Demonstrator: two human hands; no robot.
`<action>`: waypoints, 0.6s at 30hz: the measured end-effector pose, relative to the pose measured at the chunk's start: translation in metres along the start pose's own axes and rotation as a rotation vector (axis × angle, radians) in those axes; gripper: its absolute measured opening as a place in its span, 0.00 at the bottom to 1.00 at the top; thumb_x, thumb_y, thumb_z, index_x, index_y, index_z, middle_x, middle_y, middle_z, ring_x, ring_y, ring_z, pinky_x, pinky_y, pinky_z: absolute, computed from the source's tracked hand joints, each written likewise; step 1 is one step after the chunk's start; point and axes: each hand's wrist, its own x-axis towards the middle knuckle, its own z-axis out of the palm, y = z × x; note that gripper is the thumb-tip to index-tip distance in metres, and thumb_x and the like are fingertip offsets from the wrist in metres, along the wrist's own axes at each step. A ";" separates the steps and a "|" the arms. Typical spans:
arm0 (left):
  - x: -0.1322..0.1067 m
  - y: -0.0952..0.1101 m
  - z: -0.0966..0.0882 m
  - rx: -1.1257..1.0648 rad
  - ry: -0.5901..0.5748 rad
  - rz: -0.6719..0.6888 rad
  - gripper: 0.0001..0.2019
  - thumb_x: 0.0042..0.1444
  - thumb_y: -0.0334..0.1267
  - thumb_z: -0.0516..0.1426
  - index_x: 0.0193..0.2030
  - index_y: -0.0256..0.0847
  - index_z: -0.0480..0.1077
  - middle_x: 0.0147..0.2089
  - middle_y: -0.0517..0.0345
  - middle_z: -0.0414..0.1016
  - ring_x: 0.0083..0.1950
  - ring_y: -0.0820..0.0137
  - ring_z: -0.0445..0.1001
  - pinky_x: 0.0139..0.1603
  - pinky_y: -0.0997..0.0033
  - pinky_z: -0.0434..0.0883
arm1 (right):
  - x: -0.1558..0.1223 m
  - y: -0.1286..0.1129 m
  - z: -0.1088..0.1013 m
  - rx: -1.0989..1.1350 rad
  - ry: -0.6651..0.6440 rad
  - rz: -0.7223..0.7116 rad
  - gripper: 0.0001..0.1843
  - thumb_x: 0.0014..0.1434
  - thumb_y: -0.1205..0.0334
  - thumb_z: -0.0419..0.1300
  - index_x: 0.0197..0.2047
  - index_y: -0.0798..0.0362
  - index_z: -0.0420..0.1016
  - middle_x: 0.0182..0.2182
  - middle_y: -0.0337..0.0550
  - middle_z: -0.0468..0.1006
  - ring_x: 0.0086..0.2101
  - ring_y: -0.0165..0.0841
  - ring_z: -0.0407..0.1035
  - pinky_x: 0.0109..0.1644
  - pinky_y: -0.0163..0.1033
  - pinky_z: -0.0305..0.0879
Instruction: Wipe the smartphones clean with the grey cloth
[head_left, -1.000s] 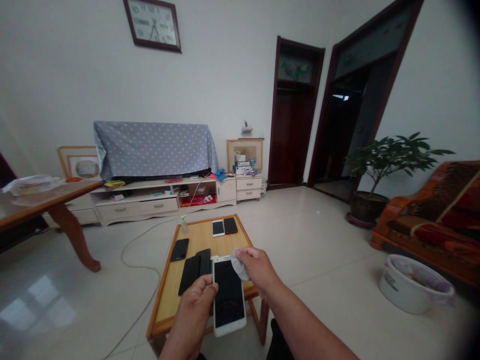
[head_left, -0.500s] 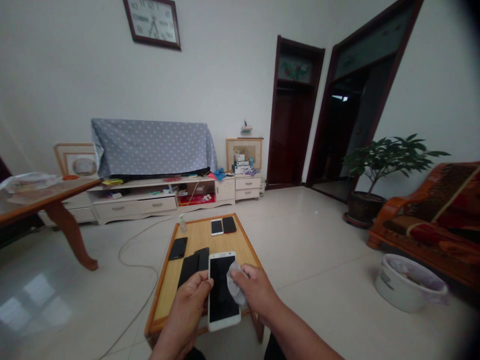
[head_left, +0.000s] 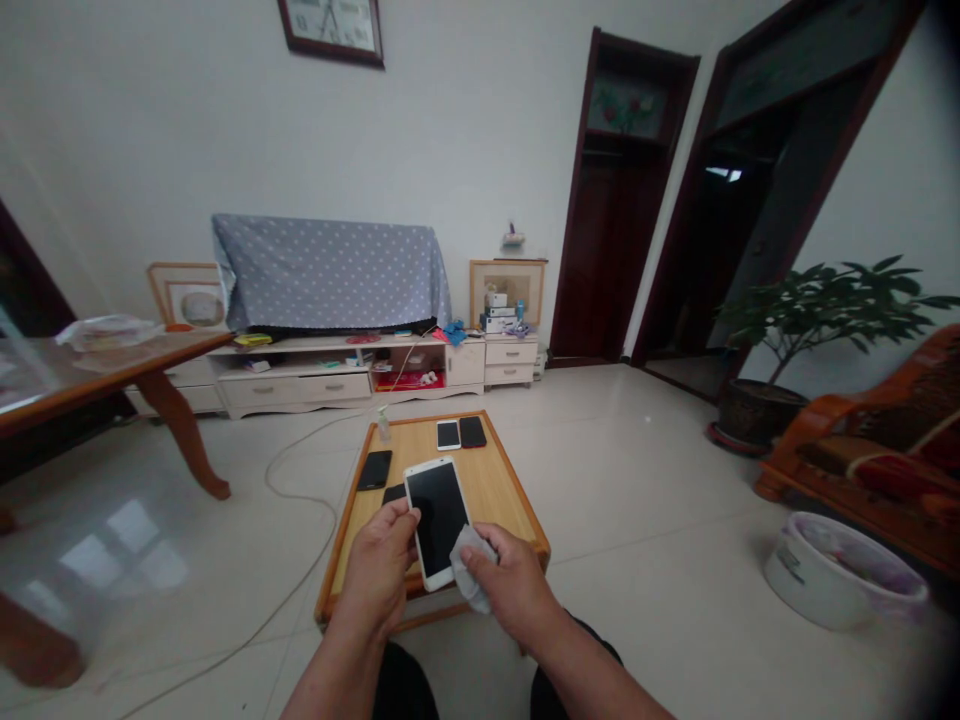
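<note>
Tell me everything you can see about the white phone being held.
The white phone is a slim smartphone with a white frame and a dark, switched-off glass screen. It is held face up, tilted, above the near edge of the small wooden table. The left hand grips its left edge; the right hand presses a pale cloth against its lower right corner.

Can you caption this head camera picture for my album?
Left hand holds white-framed, black-screened phone; right hand presses crumpled white wipe on it.
</note>
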 end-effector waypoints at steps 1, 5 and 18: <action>0.001 -0.001 0.000 -0.005 0.008 0.005 0.18 0.49 0.46 0.63 0.44 0.38 0.73 0.35 0.58 0.79 0.34 0.69 0.75 0.37 0.70 0.71 | -0.001 -0.001 0.003 -0.015 0.011 -0.007 0.15 0.59 0.55 0.64 0.47 0.52 0.80 0.39 0.42 0.81 0.40 0.39 0.74 0.44 0.37 0.66; 0.002 -0.005 0.004 -0.018 0.033 0.021 0.18 0.49 0.46 0.63 0.44 0.38 0.73 0.33 0.61 0.77 0.32 0.70 0.74 0.35 0.71 0.70 | -0.005 -0.006 0.015 -0.182 0.090 -0.028 0.22 0.53 0.57 0.69 0.51 0.49 0.77 0.42 0.43 0.81 0.43 0.42 0.74 0.46 0.40 0.65; 0.005 -0.010 -0.006 -0.050 0.072 0.014 0.20 0.46 0.46 0.64 0.44 0.37 0.75 0.36 0.57 0.80 0.33 0.68 0.76 0.36 0.69 0.71 | -0.004 -0.003 0.012 -0.201 -0.041 -0.215 0.19 0.66 0.62 0.56 0.59 0.47 0.74 0.49 0.45 0.80 0.49 0.41 0.73 0.54 0.41 0.65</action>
